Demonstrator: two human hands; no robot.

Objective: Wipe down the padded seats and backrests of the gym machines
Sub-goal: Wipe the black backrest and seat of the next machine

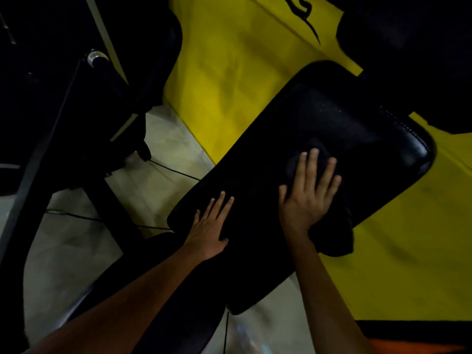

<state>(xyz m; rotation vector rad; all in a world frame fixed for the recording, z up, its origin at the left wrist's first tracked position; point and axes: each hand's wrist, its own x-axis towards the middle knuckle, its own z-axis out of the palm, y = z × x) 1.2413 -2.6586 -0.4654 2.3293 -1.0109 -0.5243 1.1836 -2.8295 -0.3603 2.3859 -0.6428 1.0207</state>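
The black pad (293,139) runs diagonally over the yellow floor (229,72), beneath both hands. Right hand (307,198), fingers spread flat, presses a dark cloth (332,233) onto the pad. Left hand (210,229) rests flat near the pad's left edge, fingers straight and slightly apart

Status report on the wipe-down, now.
Right hand flat on dark cloth, pressing it to black pad. Left hand flat on pad's near edge, bracing. Nothing in the way.
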